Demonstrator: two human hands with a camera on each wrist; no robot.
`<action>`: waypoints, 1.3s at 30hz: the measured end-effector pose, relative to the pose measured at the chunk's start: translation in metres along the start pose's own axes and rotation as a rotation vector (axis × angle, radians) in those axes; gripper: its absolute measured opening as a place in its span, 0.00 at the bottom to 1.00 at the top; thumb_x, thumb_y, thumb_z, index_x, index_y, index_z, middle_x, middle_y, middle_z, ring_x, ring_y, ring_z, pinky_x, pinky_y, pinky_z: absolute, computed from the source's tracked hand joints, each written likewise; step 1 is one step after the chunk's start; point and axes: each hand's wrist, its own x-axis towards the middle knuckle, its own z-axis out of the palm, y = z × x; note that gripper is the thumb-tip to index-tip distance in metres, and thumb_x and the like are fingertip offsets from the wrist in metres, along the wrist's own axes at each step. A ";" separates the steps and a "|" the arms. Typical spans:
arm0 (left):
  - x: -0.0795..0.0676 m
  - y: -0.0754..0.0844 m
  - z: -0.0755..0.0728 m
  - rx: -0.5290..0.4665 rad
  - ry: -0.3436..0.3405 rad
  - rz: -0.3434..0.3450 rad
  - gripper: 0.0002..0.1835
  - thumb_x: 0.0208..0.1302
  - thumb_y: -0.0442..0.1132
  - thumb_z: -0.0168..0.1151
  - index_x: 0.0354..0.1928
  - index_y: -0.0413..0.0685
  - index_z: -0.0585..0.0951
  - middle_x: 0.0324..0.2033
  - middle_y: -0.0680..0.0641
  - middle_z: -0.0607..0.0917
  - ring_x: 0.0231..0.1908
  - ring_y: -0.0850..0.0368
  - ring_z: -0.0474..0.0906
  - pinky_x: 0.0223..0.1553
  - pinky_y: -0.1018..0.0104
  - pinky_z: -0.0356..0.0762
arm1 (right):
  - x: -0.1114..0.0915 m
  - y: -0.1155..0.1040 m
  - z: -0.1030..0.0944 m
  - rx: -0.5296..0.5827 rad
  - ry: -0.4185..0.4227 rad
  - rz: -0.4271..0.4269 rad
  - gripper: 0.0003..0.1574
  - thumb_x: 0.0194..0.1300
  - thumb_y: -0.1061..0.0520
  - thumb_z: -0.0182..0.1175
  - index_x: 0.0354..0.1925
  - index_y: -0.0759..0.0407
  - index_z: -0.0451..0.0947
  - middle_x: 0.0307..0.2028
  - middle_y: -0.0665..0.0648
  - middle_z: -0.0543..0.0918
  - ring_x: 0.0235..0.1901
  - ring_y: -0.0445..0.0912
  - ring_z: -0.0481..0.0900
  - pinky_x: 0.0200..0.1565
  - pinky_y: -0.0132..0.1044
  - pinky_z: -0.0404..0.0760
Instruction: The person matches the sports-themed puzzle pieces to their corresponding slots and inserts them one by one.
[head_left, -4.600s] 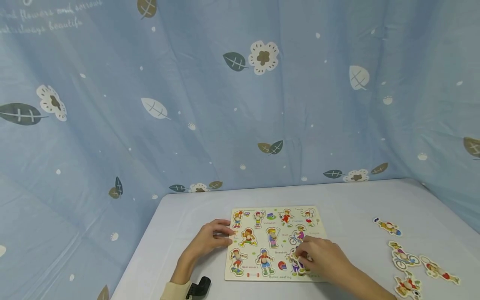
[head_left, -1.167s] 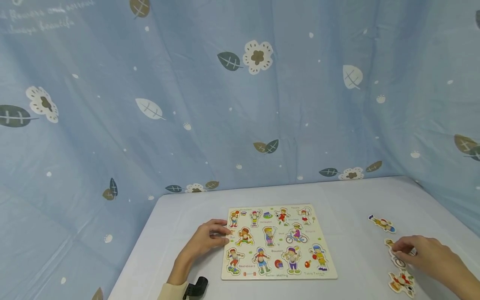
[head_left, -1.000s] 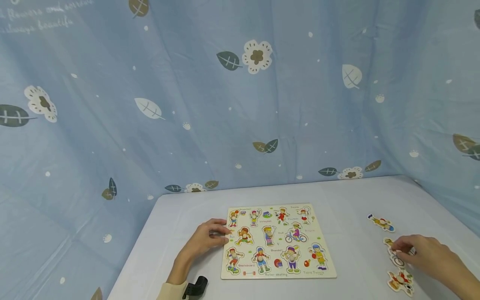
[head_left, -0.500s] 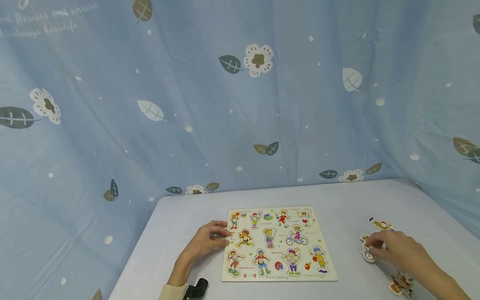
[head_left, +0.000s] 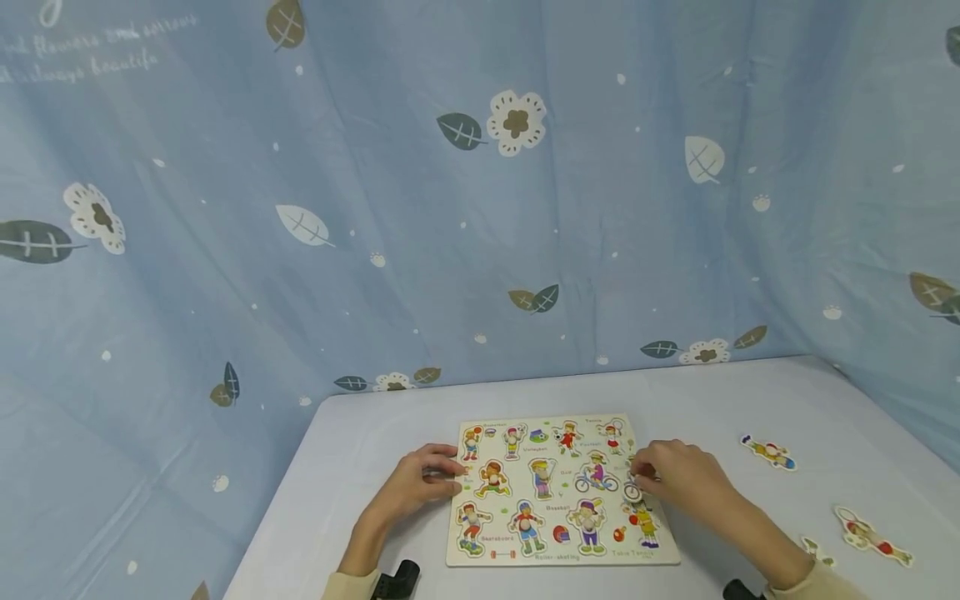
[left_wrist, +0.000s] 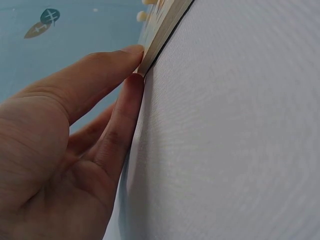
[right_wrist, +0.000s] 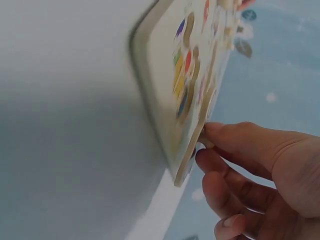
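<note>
In the head view, a pale wooden puzzle board with printed sports figures lies flat on the table. My left hand rests at its left edge; in the left wrist view the thumb and a fairly straight finger touch that edge. My right hand pinches a bicycle puzzle piece over the board's right side, near the printed cyclist. The fingers hide much of this piece. In the right wrist view, thumb and index finger hold it by a small knob, its flat side tilted beside the board.
Right of the board lie a puzzle piece with a blue tip and a tennis player piece. Another piece is partly behind my right forearm. A blue patterned curtain hangs behind the white table.
My right hand has left the baseball figure, picked up the bicycle piece from the loose pieces on the right, and carried it left to the board. My left hand has stayed at the board's edge.
</note>
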 end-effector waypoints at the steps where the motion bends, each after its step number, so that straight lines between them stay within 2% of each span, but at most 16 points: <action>1: 0.000 0.000 0.000 0.003 -0.002 0.003 0.12 0.55 0.41 0.74 0.41 0.47 0.87 0.61 0.41 0.76 0.59 0.42 0.75 0.50 0.71 0.83 | 0.003 -0.004 0.002 0.000 0.006 -0.008 0.06 0.54 0.53 0.73 0.27 0.44 0.83 0.23 0.40 0.75 0.24 0.36 0.68 0.24 0.29 0.69; 7: -0.002 0.002 0.000 0.017 -0.002 0.005 0.12 0.55 0.41 0.74 0.41 0.47 0.87 0.61 0.40 0.76 0.60 0.41 0.75 0.49 0.72 0.83 | 0.016 -0.021 0.013 0.002 0.032 -0.021 0.08 0.53 0.52 0.74 0.24 0.44 0.82 0.21 0.39 0.74 0.23 0.35 0.67 0.22 0.27 0.67; 13: -0.002 0.006 0.000 -0.001 -0.009 0.014 0.12 0.55 0.39 0.74 0.42 0.45 0.87 0.61 0.38 0.76 0.60 0.40 0.75 0.51 0.63 0.84 | 0.025 -0.035 0.021 0.022 0.054 -0.017 0.09 0.53 0.53 0.74 0.23 0.45 0.82 0.21 0.39 0.75 0.22 0.35 0.67 0.22 0.27 0.68; 18: -0.003 0.008 0.001 0.000 -0.011 0.005 0.12 0.55 0.39 0.74 0.42 0.45 0.87 0.61 0.39 0.76 0.60 0.41 0.74 0.52 0.62 0.84 | 0.030 -0.042 0.027 0.031 0.069 -0.008 0.10 0.53 0.52 0.74 0.22 0.45 0.81 0.20 0.39 0.74 0.22 0.36 0.66 0.22 0.28 0.67; 26: -0.002 0.005 -0.001 0.043 -0.009 -0.009 0.12 0.55 0.41 0.73 0.42 0.47 0.87 0.62 0.40 0.76 0.61 0.40 0.74 0.50 0.71 0.83 | 0.032 -0.045 0.031 0.040 0.070 0.011 0.10 0.52 0.52 0.75 0.22 0.45 0.82 0.21 0.39 0.76 0.22 0.35 0.67 0.23 0.28 0.68; 39: -0.001 0.004 -0.001 0.015 -0.020 0.007 0.13 0.55 0.41 0.73 0.42 0.46 0.87 0.62 0.39 0.75 0.61 0.40 0.74 0.52 0.67 0.84 | 0.029 -0.042 0.037 0.065 0.090 0.022 0.09 0.53 0.53 0.74 0.23 0.46 0.82 0.21 0.40 0.76 0.21 0.35 0.67 0.23 0.26 0.68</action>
